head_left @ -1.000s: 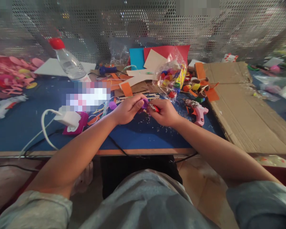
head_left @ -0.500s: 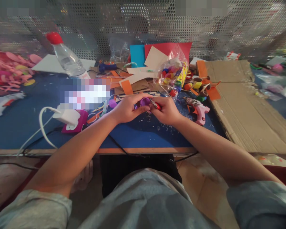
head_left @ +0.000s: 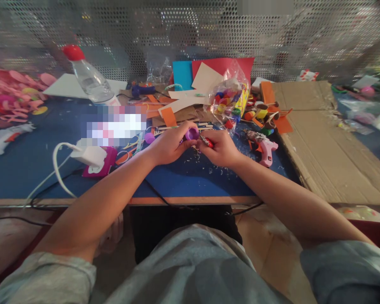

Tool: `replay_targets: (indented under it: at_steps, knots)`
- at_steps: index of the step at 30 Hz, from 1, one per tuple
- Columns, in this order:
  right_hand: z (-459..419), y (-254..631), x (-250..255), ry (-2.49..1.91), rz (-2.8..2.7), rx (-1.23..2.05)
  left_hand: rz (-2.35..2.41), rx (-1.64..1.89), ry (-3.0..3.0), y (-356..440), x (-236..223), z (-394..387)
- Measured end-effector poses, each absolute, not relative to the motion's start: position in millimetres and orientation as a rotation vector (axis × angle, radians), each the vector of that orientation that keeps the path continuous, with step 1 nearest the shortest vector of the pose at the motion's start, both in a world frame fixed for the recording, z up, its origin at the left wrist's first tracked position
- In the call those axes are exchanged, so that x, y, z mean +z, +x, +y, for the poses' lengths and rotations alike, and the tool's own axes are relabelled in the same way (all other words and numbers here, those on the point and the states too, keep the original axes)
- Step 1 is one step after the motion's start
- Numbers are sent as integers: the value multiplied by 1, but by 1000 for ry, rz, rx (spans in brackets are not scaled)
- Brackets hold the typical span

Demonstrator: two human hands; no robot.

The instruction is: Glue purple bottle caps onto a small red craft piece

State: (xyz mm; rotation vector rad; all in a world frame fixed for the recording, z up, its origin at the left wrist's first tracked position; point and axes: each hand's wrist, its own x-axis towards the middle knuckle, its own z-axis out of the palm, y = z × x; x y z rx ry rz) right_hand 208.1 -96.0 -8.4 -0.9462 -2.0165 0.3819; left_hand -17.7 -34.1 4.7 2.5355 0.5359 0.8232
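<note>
My left hand [head_left: 169, 145] pinches a purple bottle cap [head_left: 192, 134] between thumb and fingers, its hollow side turned up toward me. Close on the right, my right hand [head_left: 221, 147] is closed around a small red cutter [head_left: 206, 142] with a metallic tip, most of it hidden by the fingers. The tip lies near the cap's rim; whether they touch I cannot tell. Pale shavings [head_left: 209, 170] are scattered on the blue table [head_left: 177, 179] beneath both hands. Beside my left wrist sits a rounded purple piece [head_left: 150, 138].
A pink glue gun [head_left: 266, 153] lies right of my hands, before a bag of colourful caps [head_left: 229, 101]. Cardboard [head_left: 335, 147] covers the right side. On the left stand a water bottle [head_left: 93, 82] and a plugged-in white adapter [head_left: 90, 154]. A black cable [head_left: 156, 192] crosses the front edge.
The purple cap has tilted so its hollow shows more fully toward me. My right hand and the cutter have drawn slightly back from it.
</note>
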Motion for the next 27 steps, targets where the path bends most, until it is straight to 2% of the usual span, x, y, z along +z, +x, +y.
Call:
replay_targets:
  at_steps: [7,16,27]
  knots:
    - [-98,208,-5,-823,-2079,395,452,765,2423,-19,7,-40]
    - [-103,207,2,-671,-2135,423,284,558,1897,-16,14,-46]
    - [-107,208,6,-610,-2171,447,256,421,1636,-17,16,-48]
